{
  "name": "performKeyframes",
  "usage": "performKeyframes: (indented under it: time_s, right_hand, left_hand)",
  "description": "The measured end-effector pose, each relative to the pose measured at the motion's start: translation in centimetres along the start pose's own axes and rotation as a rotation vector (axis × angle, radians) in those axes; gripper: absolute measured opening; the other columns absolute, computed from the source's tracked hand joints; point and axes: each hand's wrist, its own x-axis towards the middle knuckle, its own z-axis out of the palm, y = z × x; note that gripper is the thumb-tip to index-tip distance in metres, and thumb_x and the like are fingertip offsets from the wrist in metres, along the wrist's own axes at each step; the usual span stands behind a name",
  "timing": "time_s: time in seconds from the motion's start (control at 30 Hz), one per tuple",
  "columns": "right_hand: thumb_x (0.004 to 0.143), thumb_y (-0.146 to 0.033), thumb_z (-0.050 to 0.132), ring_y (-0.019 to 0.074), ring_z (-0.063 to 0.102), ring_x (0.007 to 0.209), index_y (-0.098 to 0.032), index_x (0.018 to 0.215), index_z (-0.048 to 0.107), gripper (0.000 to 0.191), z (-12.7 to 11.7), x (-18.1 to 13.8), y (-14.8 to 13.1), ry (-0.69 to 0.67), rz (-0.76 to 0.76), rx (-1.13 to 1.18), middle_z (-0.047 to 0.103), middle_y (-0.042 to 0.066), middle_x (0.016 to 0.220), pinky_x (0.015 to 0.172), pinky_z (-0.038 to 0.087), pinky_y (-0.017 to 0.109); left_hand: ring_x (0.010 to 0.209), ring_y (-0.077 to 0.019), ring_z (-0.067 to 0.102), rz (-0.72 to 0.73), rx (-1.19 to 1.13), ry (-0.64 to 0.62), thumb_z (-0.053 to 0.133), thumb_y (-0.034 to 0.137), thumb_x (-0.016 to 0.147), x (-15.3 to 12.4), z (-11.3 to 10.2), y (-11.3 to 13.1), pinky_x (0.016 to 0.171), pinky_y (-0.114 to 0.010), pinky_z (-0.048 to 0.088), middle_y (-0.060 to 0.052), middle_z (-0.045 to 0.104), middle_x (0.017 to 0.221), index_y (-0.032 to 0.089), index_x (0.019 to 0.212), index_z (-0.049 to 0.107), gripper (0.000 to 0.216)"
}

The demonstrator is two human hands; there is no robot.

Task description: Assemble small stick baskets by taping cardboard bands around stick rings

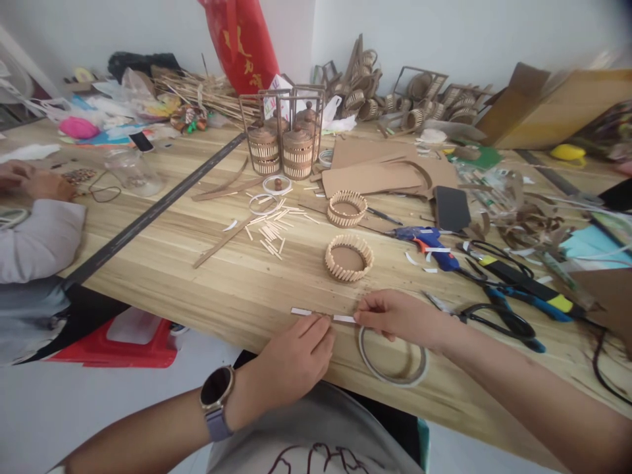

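My left hand [309, 345], wearing a watch on its wrist, presses its bent fingers over a thin strip at the table's near edge. White tape [301, 311] shows on the strip to the left of these fingers. My right hand [390, 313] pinches the end of another piece of white tape [344, 318]. Just below that hand lies a tape roll [419, 375], partly covered by it. Beyond my hands stand two round baskets with cardboard bases and stick walls, a nearer basket [348, 258] and a farther basket [346, 209].
Scissors [498, 319], a blue glue gun [444, 257] and a cutter [530, 283] lie on the right. Loose sticks [271, 230] are scattered left of the baskets. Lidded baskets in frames [297, 151] stand behind. Another person's sleeve [44, 230] is at far left.
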Motion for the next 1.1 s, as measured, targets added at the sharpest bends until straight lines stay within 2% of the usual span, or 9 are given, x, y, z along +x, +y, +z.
performKeyframes:
  time_s: [0.2,0.53,1.1]
  right_hand:
    - [0.076,-0.038,0.052,0.0099,0.044,0.047,-0.020,0.062,0.053,0.023,0.19,0.14,0.32,0.020,0.010,-0.130,0.045,-0.005,0.053,0.046,0.037,0.022]
    - [0.077,-0.033,0.053,0.0106,0.048,0.044,-0.020,0.057,0.050,0.024,0.06,0.07,-0.28,0.019,0.038,-0.223,0.046,-0.004,0.048,0.047,0.037,0.022]
    - [0.075,-0.028,0.053,0.0110,0.048,0.044,-0.020,0.055,0.049,0.023,-0.20,0.32,-0.40,-0.001,0.048,-0.295,0.042,-0.005,0.045,0.046,0.034,0.023]
  left_hand:
    - [0.113,-0.0253,0.059,-0.007,-0.005,-0.075,0.045,0.022,0.097,-0.37,0.37,0.08,0.101,-0.038,0.043,-0.016,0.064,0.122,0.004,0.120,0.059,0.033]
    - [0.119,-0.0250,0.056,0.064,-0.026,-0.147,0.042,0.020,0.097,-0.22,-0.28,-0.23,0.099,-0.038,0.046,-0.020,0.055,0.137,0.004,0.122,0.058,0.033]
    - [0.119,-0.0267,0.055,0.066,-0.065,-0.150,0.042,0.019,0.097,-0.38,-0.13,-0.27,0.097,-0.040,0.048,-0.020,0.052,0.141,0.005,0.121,0.058,0.032]
